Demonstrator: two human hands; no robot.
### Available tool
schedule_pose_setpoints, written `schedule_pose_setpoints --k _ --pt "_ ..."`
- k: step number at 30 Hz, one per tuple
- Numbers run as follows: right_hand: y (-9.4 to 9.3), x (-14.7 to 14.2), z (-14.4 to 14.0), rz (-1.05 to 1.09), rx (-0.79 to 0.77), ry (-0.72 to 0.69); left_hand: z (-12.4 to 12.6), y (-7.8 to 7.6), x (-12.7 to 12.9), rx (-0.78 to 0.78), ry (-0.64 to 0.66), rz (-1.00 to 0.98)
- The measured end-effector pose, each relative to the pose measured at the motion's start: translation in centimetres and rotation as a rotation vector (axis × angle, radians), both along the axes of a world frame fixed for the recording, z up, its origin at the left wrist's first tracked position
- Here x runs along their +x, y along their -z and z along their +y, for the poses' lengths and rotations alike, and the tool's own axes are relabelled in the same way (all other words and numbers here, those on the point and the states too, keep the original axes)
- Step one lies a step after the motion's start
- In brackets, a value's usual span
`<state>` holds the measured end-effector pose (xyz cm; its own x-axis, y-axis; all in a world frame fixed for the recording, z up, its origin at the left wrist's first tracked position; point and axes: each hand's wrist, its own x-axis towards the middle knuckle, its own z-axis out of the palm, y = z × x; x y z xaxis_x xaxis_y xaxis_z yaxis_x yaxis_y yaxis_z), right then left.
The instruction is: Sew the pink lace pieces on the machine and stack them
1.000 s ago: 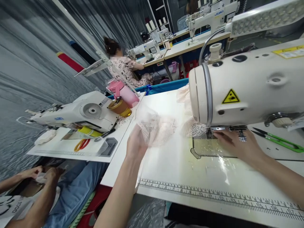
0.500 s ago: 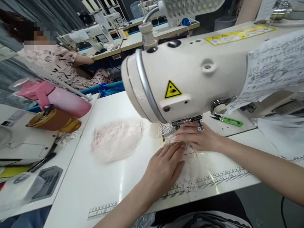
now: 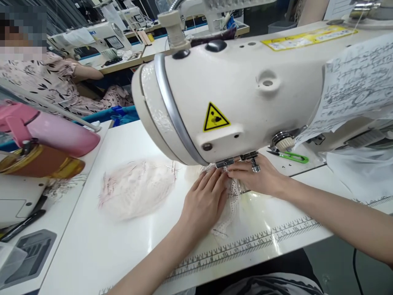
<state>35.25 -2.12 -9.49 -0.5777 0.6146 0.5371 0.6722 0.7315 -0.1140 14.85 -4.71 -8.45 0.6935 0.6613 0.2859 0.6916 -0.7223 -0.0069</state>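
A piece of whitish lace fabric (image 3: 229,213) lies under the head of the sewing machine (image 3: 239,94), partly covered by my hands. My left hand (image 3: 205,203) rests flat on the lace, its fingers stretched toward the presser foot area. From the other side, my right hand (image 3: 259,174) reaches in with extended fingers on the lace, just behind the needle clamp (image 3: 254,162). The two hands' fingertips are close together. The needle tip and the stitching spot are hidden behind the fingers and the machine head.
A pale pink lace piece (image 3: 138,190) lies left on the table. Green thread snips (image 3: 293,157) lie behind my right hand. A ruler strip (image 3: 245,248) runs along the front edge. At left are a pink bottle (image 3: 61,131) and amber cup (image 3: 46,162); a person (image 3: 61,82) sits beyond.
My left hand and the lace have moved forward, closer under the machine head. The lace's near end has drawn away from the ruler strip. The view has shifted slightly.
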Motion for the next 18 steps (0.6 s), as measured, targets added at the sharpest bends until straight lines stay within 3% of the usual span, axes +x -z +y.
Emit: schedule_pose_setpoints --k 4,13,18 --pt "0.3 0.0 0.0 0.024 0.097 0.0 1.0 0.0 -0.5 -0.062 0.02 -0.048" --pt "1.3 -0.1 -0.2 -0.025 0.109 0.079 1.6 -0.2 -0.7 -0.098 0.022 -0.055" --pt "1.6 0.0 -0.2 -0.03 0.027 0.066 1.6 0.0 -0.7 -0.069 0.022 -0.034"
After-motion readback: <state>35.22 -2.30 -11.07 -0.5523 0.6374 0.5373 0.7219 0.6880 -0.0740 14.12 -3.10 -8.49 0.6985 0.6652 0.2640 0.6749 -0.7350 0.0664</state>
